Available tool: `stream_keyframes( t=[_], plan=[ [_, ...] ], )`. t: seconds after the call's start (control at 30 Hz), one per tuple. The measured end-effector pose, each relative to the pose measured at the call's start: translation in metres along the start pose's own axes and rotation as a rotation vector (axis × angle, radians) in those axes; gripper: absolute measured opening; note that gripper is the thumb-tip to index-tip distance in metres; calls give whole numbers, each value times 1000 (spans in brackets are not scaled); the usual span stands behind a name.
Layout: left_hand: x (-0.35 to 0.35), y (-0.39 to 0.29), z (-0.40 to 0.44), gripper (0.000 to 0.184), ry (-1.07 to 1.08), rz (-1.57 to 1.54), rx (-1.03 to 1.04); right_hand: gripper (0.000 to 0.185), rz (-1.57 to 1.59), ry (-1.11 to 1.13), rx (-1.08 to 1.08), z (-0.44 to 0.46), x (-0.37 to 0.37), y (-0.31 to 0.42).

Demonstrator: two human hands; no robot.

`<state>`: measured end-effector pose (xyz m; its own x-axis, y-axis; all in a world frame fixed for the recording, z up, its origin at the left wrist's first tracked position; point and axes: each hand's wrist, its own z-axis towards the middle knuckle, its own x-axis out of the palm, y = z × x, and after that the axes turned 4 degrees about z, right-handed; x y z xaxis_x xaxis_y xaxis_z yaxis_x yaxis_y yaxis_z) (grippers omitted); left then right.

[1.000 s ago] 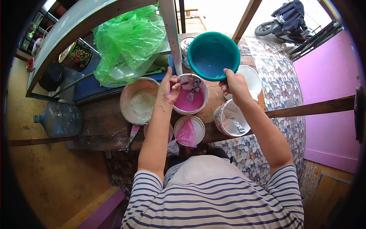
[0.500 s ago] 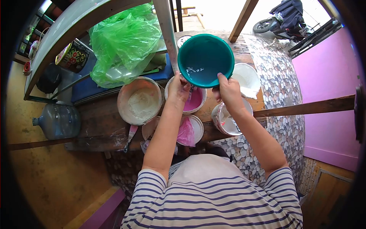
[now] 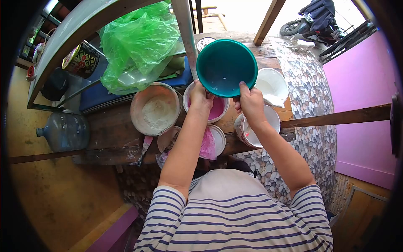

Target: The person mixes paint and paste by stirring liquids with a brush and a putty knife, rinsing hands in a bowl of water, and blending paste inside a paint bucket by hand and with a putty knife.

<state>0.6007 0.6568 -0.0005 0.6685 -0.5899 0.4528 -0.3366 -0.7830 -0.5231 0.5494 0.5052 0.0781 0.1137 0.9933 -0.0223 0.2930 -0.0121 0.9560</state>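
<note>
A dark green plastic bowl [image 3: 226,63] is raised over the wooden table, its inside turned up toward me. My right hand [image 3: 251,101] is closed on its near right edge, the thumb over the rim. At the near left side my left hand [image 3: 201,95] holds the bowl, fingers partly hidden beneath it. Small bright glints show inside, and I cannot tell whether it has liquid in it. Below my hands stands a white bucket with pink contents [image 3: 217,110], partly covered by my left hand. Left of it is a bucket of pale powder [image 3: 160,111].
A white tub [image 3: 272,86] and a white bucket [image 3: 268,119] stand at the right. Pink plastic [image 3: 208,145] lies on a white lid. A green plastic bag [image 3: 138,46], a water jug [image 3: 67,131] and an upright post [image 3: 184,33] are at the left.
My left hand has shifted slightly right under the bowl's near edge. The bright streaks inside the bowl have shrunk to small glints. My right hand keeps its hold.
</note>
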Motion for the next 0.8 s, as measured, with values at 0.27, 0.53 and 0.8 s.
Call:
stream_keyframes(
  t=[0.27, 0.53, 0.8],
  plan=[
    [-3, 4, -3, 37, 47, 69, -36, 40, -22, -21, -16, 0, 5, -9],
    [5, 10, 5, 27, -14, 30, 43, 45, -26, -61, -63, -3, 10, -12],
    [11, -1, -29, 14, -32, -67, -41, 39, 58, -51, -11, -5, 13, -11]
  ],
)
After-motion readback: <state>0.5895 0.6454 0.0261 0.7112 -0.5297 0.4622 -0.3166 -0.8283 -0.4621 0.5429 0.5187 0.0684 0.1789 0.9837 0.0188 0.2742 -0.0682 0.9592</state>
